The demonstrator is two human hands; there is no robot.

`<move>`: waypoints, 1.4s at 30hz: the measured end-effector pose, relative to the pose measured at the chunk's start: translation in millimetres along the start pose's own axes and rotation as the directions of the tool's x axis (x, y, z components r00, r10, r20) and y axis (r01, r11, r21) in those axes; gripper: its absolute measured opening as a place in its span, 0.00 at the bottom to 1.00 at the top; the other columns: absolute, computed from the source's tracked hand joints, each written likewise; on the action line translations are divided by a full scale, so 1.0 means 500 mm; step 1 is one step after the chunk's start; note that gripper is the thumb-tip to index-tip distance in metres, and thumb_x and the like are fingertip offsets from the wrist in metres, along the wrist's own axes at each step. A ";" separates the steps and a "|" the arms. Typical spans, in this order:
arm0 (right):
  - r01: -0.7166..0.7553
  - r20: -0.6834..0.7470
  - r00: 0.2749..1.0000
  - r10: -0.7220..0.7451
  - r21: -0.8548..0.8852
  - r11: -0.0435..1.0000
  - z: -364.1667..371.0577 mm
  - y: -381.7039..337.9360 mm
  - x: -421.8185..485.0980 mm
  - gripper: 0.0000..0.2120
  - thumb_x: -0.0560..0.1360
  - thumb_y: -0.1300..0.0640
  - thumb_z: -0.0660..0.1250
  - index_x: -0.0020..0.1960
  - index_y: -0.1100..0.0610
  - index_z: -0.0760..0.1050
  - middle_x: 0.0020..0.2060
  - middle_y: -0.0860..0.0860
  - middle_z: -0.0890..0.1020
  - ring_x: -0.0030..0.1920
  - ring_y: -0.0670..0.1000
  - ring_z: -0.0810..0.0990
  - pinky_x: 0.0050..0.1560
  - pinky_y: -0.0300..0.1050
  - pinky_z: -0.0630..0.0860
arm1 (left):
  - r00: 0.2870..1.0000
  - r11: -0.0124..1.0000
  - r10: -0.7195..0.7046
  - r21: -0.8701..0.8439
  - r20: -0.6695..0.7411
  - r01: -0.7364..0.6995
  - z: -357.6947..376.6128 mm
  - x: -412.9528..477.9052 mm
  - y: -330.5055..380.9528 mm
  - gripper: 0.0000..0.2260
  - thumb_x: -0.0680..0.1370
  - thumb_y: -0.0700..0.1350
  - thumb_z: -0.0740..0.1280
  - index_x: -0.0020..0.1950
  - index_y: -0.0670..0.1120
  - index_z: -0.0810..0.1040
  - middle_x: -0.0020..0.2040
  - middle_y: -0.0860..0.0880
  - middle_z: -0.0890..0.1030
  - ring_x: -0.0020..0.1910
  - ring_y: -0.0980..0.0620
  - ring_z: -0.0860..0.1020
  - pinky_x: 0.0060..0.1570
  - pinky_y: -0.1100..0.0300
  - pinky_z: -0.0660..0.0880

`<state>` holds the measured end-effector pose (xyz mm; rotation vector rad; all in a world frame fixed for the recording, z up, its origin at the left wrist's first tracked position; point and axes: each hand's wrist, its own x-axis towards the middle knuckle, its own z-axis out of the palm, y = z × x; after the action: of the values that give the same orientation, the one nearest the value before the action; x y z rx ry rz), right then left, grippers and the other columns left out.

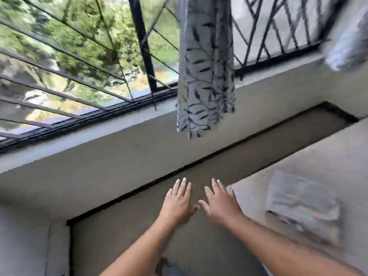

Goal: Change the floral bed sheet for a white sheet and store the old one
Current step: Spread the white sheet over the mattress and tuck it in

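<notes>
left hand (177, 200) and right hand (219, 204) side by side, fingers spread, over a grey-brown surface. leaf-print curtain (205, 66) hangs by barred window (141, 42). blurred folded cloth (302, 206) at right.

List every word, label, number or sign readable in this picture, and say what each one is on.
None can be read.
The curtain bears only a dark leaf pattern, no lettering.
The folded bundle at the right shows coloured marks, but they are too blurred to tell whether any are text.
</notes>
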<state>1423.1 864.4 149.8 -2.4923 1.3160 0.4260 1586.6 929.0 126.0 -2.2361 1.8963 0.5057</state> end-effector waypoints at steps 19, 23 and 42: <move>-0.678 0.070 0.671 0.738 0.460 0.573 0.215 0.504 -0.499 0.31 0.84 0.38 0.50 0.81 0.54 0.56 0.82 0.59 0.52 0.82 0.59 0.49 0.78 0.63 0.51 | 0.658 0.646 0.685 0.155 0.314 -0.747 0.082 0.035 0.709 0.50 0.68 0.75 0.36 0.82 0.45 0.42 0.82 0.46 0.42 0.81 0.45 0.41 0.79 0.46 0.47; -0.709 0.147 0.635 0.758 0.502 0.496 0.241 0.534 -0.512 0.32 0.84 0.37 0.50 0.82 0.54 0.53 0.82 0.59 0.51 0.82 0.60 0.49 0.79 0.62 0.51 | 0.627 0.647 0.679 0.092 0.383 -0.757 0.115 0.072 0.759 0.49 0.69 0.75 0.36 0.82 0.45 0.41 0.82 0.46 0.41 0.81 0.45 0.40 0.79 0.45 0.46; -0.720 0.502 0.570 0.651 0.686 0.101 0.297 0.718 -0.232 0.34 0.83 0.37 0.54 0.82 0.55 0.53 0.80 0.58 0.59 0.78 0.60 0.61 0.75 0.58 0.63 | 0.829 0.951 0.152 -0.309 0.538 0.026 0.339 0.522 0.828 0.35 0.76 0.65 0.66 0.69 0.37 0.66 0.67 0.35 0.73 0.66 0.33 0.72 0.64 0.43 0.72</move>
<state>1043.0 814.2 17.3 -0.8662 1.9689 -0.0340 1191.5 671.3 -87.6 -1.8734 1.6572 1.3781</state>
